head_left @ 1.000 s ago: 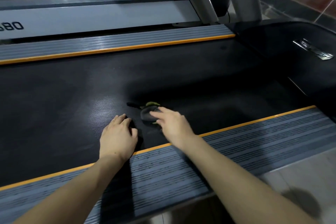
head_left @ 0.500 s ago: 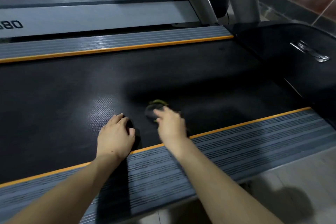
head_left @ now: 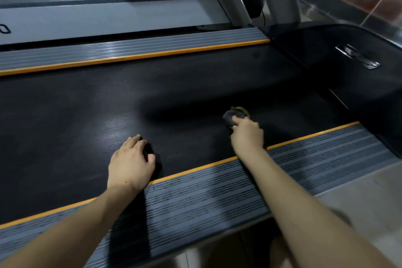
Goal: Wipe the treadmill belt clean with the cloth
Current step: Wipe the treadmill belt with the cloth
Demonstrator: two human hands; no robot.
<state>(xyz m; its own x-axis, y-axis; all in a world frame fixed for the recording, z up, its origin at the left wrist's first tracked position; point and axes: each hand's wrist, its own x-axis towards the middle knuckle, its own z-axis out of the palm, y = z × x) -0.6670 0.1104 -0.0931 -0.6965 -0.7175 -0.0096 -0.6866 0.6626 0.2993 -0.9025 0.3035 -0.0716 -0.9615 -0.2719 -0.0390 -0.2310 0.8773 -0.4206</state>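
Cloth (head_left: 233,116) being rubbed over treadmill belt (head_left: 195,85), mid-wipe.

One dark cloth is gripped in the curled fingers of the right hand (head_left: 247,135) near the orange-edged side rail (head_left: 217,185); the left hand (head_left: 130,163) is laid on the belt, fingers loosely bent, nothing held. Two hands, one cloth, one belt are counted. Strokes toward the far, unwiped strip are judged to be called for next.

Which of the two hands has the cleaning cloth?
The right hand, out on the treadmill belt, holds the small dark cloth at its fingertips. The left hand only rests on the belt with nothing visible in it.
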